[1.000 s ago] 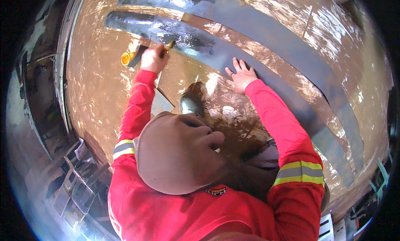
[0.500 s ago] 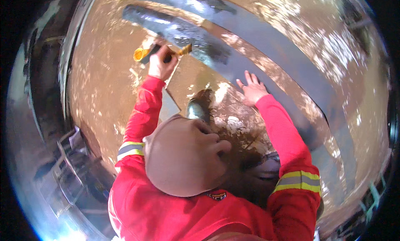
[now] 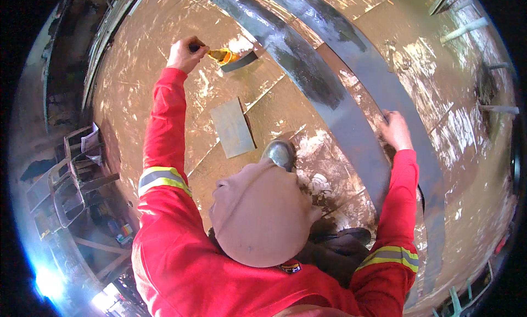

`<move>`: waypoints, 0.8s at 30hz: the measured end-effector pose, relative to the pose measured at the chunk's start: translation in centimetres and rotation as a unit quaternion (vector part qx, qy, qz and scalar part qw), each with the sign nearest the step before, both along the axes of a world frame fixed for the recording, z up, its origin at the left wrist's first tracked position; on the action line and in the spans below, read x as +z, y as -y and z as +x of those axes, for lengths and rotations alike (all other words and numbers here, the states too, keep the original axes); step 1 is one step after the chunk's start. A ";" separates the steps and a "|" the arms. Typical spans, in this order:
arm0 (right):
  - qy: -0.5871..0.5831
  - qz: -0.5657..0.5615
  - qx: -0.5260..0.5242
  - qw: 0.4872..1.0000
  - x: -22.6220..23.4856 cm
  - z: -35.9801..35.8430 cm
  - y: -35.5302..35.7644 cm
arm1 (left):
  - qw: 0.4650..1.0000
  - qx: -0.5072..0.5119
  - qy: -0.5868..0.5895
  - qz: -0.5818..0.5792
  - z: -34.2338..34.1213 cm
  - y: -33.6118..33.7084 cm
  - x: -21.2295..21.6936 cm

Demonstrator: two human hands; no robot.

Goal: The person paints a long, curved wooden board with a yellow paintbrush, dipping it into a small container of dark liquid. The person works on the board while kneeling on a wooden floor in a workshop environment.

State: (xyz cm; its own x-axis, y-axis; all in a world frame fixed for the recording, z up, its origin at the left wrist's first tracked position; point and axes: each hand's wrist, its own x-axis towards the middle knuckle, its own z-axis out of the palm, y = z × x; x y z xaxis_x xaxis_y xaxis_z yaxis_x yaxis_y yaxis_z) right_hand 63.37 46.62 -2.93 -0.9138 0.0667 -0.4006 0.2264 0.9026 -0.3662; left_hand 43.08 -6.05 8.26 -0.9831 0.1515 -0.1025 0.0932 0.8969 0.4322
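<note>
My left hand (image 3: 185, 55) pinches a paintbrush (image 3: 215, 54) at the far left, its bristles at the mouth of a yellow-rimmed container (image 3: 233, 58) with a dark side. The container lies or stands on the floor; its contents are not clear. On the right, my right hand (image 3: 396, 131) curls its fingers at the edges of two long grey strips. The nearer strip (image 3: 351, 133) has a wet, dark glossy coat over its far part, as has the farther strip (image 3: 409, 106). Which strip edge the fingers grip is hard to tell.
A small grey rectangular plate (image 3: 233, 128) lies on the brown, stained floor (image 3: 164, 103). My boot (image 3: 279, 154) shows beside it, past a rounded beige cloth shape (image 3: 263, 215). A chair-like frame (image 3: 71, 177) stands at left; pale posts (image 3: 464, 29) are at far right.
My left hand has moved from the nearer strip to the container, bringing the brush there. My right hand has shifted right, from spread fingers on the nearer strip to curled fingers.
</note>
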 end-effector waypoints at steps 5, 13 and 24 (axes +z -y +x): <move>-0.001 0.103 -0.104 0.989 -1.8 0.5 -4.5 | 0.999 0.026 0.008 0.020 -1.5 0.6 -3.9; 0.019 0.107 -0.126 0.986 -5.1 2.0 -4.6 | 0.964 0.166 0.066 0.196 -1.3 4.1 -5.3; 0.020 0.095 -0.129 0.987 -5.7 2.3 -5.2 | 0.811 0.294 0.139 0.486 6.4 9.0 -7.0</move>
State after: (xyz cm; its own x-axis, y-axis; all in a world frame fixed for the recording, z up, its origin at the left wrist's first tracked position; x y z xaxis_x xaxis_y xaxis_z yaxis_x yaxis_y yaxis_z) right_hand 65.63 51.86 -8.66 -0.8398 0.3729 -0.3946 0.4694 0.8639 -0.1826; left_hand 49.52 -15.06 1.22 -0.8740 -0.1924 -0.4462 -0.4498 -0.0270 0.8927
